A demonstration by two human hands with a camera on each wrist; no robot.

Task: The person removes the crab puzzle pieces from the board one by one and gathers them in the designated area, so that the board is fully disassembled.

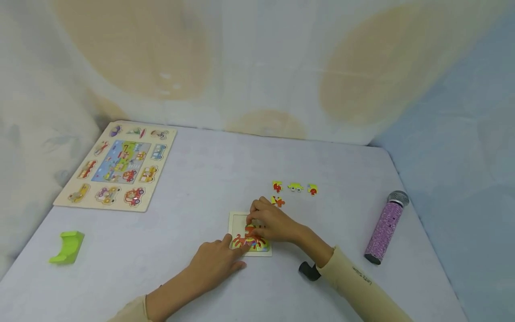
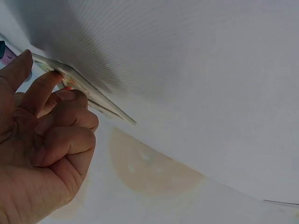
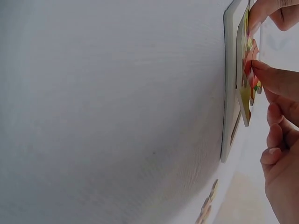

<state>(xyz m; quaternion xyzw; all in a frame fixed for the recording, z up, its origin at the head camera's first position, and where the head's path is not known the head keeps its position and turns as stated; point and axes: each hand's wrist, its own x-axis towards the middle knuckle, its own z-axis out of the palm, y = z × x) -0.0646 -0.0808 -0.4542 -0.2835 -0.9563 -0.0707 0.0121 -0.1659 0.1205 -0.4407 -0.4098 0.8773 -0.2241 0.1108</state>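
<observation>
A small square puzzle tray (image 1: 239,220) lies at the table's front middle, its near part filled with red and yellow pieces (image 1: 238,241). My right hand (image 1: 275,222) is over the tray, pinching a red and yellow puzzle piece (image 1: 250,230) between thumb and fingers. In the right wrist view, part of a yellow piece (image 3: 245,108) tilts up from the tray. From the left, my left hand (image 1: 213,263) reaches in and presses its straight index finger on the fitted pieces; in the left wrist view its other fingers (image 2: 70,144) are curled in.
Several loose puzzle pieces (image 1: 295,187) lie beyond the tray. A large wooden picture board (image 1: 86,197) is at the back left, a green curved block (image 1: 69,247) at the front left. On the right lie a glittery purple microphone (image 1: 385,230) and, partly behind the right sleeve, a black object (image 1: 309,271).
</observation>
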